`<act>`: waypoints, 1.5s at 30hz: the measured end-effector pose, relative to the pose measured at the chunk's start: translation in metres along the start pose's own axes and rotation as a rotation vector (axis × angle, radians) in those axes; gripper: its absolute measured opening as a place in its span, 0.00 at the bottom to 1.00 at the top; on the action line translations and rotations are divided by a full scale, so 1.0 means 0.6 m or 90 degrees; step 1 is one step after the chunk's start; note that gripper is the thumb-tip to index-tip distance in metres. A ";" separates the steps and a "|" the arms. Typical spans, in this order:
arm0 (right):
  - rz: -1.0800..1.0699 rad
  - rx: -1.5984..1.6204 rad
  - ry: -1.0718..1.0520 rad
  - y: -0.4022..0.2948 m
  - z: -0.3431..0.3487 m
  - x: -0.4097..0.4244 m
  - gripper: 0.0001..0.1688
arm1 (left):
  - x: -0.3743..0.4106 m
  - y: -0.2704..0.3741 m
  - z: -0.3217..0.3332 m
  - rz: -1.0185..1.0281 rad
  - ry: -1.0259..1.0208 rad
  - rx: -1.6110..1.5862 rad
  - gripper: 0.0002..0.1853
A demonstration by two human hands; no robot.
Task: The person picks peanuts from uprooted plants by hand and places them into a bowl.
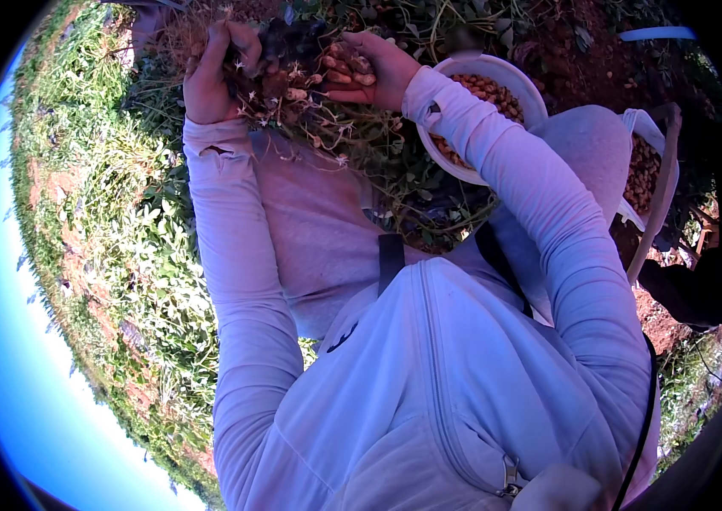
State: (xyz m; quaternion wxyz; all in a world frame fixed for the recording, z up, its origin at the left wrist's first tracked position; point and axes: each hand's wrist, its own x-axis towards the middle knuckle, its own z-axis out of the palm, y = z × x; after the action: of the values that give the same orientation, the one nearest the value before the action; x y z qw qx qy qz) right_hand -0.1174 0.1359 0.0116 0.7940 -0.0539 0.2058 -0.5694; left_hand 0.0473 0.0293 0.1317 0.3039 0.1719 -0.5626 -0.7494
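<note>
At the top of the view, my left hand (214,76) grips the root end of uprooted peanut plants (329,124), its fingers curled around stems and soil-covered roots. Facing it, my right hand (386,70) holds several peanut pods (345,67) in its palm and fingers, beside more pods still among the pale roots. Just right of this hand stands a white bucket (530,86) partly filled with peanuts (488,92); my right forearm passes over it. Leafy stems hang between my knees.
A second white container (670,169) of peanuts (642,175) stands beyond my right knee, with a curved wooden handle or stick (655,223) beside it. Pulled plants and reddish soil (571,70) lie ahead. A sunlit green field (163,255) stretches on the left.
</note>
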 end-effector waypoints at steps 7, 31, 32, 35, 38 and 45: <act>-0.096 -0.015 0.197 0.016 0.001 0.014 0.17 | 0.008 -0.008 0.008 -0.014 0.030 0.023 0.18; -0.068 -0.151 0.249 -0.002 0.007 0.009 0.18 | 0.016 -0.027 0.023 -0.032 -0.004 0.070 0.17; -0.081 -0.165 0.244 0.001 0.003 0.013 0.18 | 0.016 -0.027 0.024 -0.038 -0.007 0.060 0.17; -0.107 -0.252 0.254 0.007 -0.007 0.018 0.20 | 0.015 -0.025 0.029 -0.038 -0.002 0.057 0.17; -0.112 -0.379 0.280 0.005 0.003 0.010 0.21 | 0.014 -0.029 0.025 -0.029 -0.006 0.043 0.16; -0.020 -0.061 0.151 0.000 -0.013 0.014 0.23 | 0.016 -0.021 0.039 -0.031 0.040 0.037 0.16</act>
State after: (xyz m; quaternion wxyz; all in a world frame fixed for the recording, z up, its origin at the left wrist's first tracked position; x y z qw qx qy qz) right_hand -0.1182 0.1291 0.0022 0.7517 -0.0270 0.3241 -0.5738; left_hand 0.0230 0.0428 0.1281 0.2979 0.2179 -0.5697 -0.7343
